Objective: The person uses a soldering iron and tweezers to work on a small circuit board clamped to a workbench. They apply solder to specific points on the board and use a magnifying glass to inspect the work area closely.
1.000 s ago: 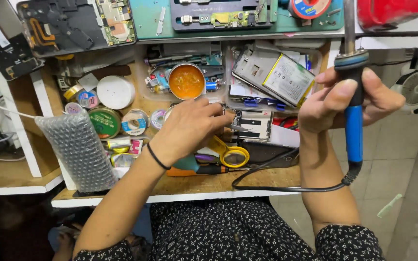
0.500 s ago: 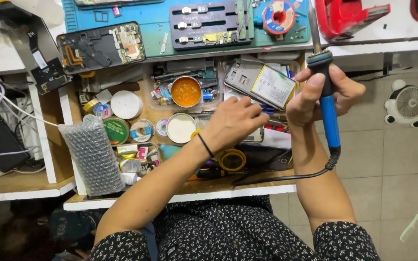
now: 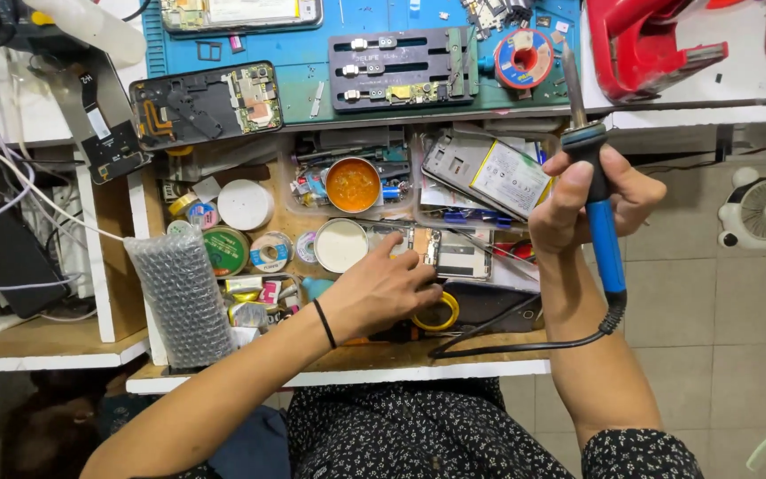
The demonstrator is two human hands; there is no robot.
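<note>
The right hand has its fingers wrapped tight around the smooth blue handle of a soldering iron, metal tip upward, black cord looping below. The left hand rests with fingers loosely spread on small parts in a cluttered wooden tray, beside a yellow tape ring and a round white lid.

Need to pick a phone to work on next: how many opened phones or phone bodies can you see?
3, possibly more under clutter: a black opened phone on the blue mat's left, another phone at the top edge, and an opened phone with a battery in the tray beside the right hand.
</note>
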